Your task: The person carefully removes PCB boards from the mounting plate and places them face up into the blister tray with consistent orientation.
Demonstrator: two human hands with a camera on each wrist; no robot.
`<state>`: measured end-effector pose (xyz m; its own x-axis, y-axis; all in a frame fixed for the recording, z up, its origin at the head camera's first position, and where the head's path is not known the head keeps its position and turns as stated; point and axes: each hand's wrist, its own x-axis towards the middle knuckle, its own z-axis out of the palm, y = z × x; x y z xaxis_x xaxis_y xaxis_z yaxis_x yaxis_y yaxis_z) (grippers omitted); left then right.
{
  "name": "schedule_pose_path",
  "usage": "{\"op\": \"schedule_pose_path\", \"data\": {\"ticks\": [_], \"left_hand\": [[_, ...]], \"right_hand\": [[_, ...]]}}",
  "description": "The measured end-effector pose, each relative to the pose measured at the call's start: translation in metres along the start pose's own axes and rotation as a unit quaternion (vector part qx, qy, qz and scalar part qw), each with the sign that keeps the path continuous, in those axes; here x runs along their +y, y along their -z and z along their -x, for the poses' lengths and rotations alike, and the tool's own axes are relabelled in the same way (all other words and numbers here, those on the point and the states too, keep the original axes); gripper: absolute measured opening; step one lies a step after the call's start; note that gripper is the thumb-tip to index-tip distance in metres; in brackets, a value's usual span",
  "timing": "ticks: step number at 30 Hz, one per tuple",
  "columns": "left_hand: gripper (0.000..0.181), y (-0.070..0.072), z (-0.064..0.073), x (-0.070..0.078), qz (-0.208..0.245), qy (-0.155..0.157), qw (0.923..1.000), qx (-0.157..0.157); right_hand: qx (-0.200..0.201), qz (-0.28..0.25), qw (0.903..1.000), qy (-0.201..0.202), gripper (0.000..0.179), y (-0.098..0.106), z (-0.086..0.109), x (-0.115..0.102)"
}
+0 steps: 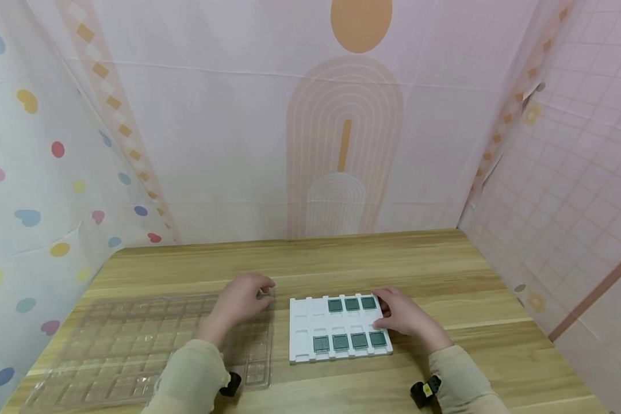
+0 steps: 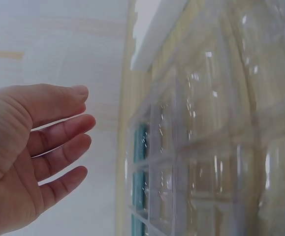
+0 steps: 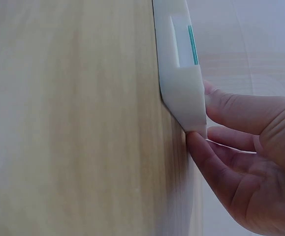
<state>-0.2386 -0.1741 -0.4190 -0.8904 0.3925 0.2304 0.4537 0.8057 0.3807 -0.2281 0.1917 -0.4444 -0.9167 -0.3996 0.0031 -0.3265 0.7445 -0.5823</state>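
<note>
In the head view a white tray [image 1: 318, 325] lies on the table, with three green square chips [image 1: 352, 305] in its back row and several more [image 1: 340, 342] in its front row. My right hand [image 1: 406, 313] holds this tray by its right end; in the right wrist view the thumb and fingertips pinch the white corner [image 3: 194, 98]. My left hand [image 1: 240, 302] hovers over the back right part of a clear plastic tray [image 1: 124, 339], its fingers loosely bent with nothing between them. Green pieces [image 2: 140, 145] show inside the clear tray's edge compartments in the left wrist view.
The wooden table [image 1: 341, 264] runs back to a patterned cloth [image 1: 227, 144]. More cloth hangs at the left and right sides. The clear tray covers much of the table's left half, with a narrow strip of wood between it and the white tray.
</note>
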Motion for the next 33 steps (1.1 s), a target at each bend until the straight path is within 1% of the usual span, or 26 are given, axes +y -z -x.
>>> {"op": "schedule_pose_path", "data": {"ticks": [5,11,17,22,28,30,33], "left_hand": [[0.021,0.000,0.003,0.011,-0.004,-0.036,0.9988,0.034],[0.024,0.000,0.009,0.028,-0.032,-0.058,0.9948,0.077],[0.029,0.001,0.014,0.044,-0.034,-0.083,0.9897,0.111],[0.030,0.000,0.017,0.052,-0.047,-0.123,0.9810,0.142],[0.032,-0.003,0.017,0.058,-0.067,-0.177,0.9653,0.180],[0.033,-0.004,0.017,0.060,-0.073,-0.189,0.9615,0.186],[0.033,-0.007,0.018,0.065,-0.078,-0.193,0.9622,0.176]], "right_hand": [[0.001,0.001,1.0000,-0.001,0.069,0.000,0.000,0.000],[0.003,-0.004,1.0000,-0.002,0.070,0.000,0.000,0.001],[0.004,-0.005,1.0000,-0.006,0.070,-0.001,0.000,0.001],[0.004,-0.004,1.0000,-0.007,0.069,-0.001,0.000,0.001],[0.006,-0.005,0.9999,-0.012,0.068,-0.002,-0.001,0.002],[0.007,-0.004,0.9999,-0.009,0.068,-0.002,-0.001,0.002],[0.008,-0.003,0.9999,-0.008,0.068,-0.002,-0.001,0.001]]}}
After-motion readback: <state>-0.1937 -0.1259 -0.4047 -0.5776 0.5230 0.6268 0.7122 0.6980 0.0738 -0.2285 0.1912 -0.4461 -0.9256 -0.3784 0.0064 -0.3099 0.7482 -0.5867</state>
